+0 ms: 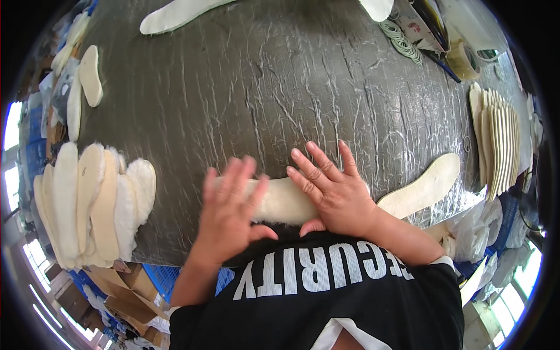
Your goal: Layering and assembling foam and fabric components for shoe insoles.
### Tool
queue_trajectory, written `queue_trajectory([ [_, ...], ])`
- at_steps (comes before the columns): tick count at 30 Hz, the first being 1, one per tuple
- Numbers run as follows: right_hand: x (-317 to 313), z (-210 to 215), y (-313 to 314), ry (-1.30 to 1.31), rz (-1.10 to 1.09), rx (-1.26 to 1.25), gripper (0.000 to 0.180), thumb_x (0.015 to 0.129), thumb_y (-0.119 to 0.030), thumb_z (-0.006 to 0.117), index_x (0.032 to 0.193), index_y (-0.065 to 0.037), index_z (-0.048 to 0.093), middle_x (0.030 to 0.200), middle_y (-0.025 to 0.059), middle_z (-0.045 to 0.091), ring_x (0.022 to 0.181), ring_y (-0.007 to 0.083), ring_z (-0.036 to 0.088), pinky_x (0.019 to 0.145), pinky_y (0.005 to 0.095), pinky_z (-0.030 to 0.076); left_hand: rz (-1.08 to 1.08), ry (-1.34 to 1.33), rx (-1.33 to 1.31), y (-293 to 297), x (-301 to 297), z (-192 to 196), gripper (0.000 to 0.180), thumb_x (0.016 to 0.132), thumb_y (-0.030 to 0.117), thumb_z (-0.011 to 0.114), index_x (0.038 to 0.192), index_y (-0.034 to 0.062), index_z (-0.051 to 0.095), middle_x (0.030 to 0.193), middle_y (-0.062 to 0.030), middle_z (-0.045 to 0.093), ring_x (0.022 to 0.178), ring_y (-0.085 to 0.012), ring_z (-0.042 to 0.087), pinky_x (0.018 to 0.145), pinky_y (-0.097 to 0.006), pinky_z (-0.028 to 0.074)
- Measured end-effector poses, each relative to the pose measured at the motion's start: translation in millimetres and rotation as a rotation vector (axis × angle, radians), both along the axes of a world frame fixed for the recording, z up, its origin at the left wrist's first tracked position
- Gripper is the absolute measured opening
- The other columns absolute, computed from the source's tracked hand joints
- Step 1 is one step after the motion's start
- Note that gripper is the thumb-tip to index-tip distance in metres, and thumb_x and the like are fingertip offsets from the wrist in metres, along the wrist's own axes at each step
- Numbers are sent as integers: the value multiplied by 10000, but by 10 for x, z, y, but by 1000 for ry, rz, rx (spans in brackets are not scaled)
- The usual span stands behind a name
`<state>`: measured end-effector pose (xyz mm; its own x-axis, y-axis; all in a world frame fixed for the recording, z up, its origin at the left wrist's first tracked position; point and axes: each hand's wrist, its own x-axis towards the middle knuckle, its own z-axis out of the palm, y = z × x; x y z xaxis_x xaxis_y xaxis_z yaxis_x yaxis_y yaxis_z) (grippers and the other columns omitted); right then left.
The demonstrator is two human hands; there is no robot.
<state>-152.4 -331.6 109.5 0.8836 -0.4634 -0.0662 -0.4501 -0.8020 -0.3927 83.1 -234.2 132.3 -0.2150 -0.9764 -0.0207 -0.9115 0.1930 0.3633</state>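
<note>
Both my hands press flat on a cream fleece insole (283,201) lying crosswise at the near edge of the grey wrinkled table (262,87). My left hand (230,210) covers its left end with fingers spread. My right hand (333,192) lies on its right part, fingers apart and pointing away from me. A second bare cream insole (423,188) lies just right of my right hand, touching nothing I hold.
A pile of several fleece insoles (93,201) sits at the table's left edge. A fanned stack of flat insoles (499,140) stands at the right. More insoles (175,14) lie at the far side, with coiled cord (402,41) and tools at the far right.
</note>
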Motion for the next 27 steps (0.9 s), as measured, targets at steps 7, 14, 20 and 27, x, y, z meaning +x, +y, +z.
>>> queue_trajectory([
  [7,30,-30,-31,41,-18,-72,1069,688,-784,508,1416,-6,426,1550,144,289,1462,303,204,1126,638,117,-42,-82,104,-44,-154,-144,1013,556,461,825,1369,-10,446,1527,-162,322,1428,-348,270,1127,-601,191],
  [14,-446,-189,-72,-601,-253,17,639,912,-523,502,1318,-30,509,1415,194,474,1357,389,389,1136,531,196,3,70,-54,112,-187,-283,773,612,437,819,1199,26,532,1321,-143,520,1275,-343,453,1047,-493,347],
  [20,-1467,-33,-153,-255,-636,-257,504,739,-71,708,1221,-74,563,1368,113,531,1339,354,395,1115,491,263,286,148,94,451,21,112,606,683,326,811,1161,65,543,1111,-137,582,1007,-342,588,845,-419,474],
  [27,-2267,-33,-255,109,-970,-179,782,693,-204,793,1393,-131,452,1539,177,285,1412,387,259,1148,506,206,690,-314,-348,715,1610,1173,540,732,166,791,1203,-3,589,1135,-176,604,1065,-353,559,932,-415,440],
])
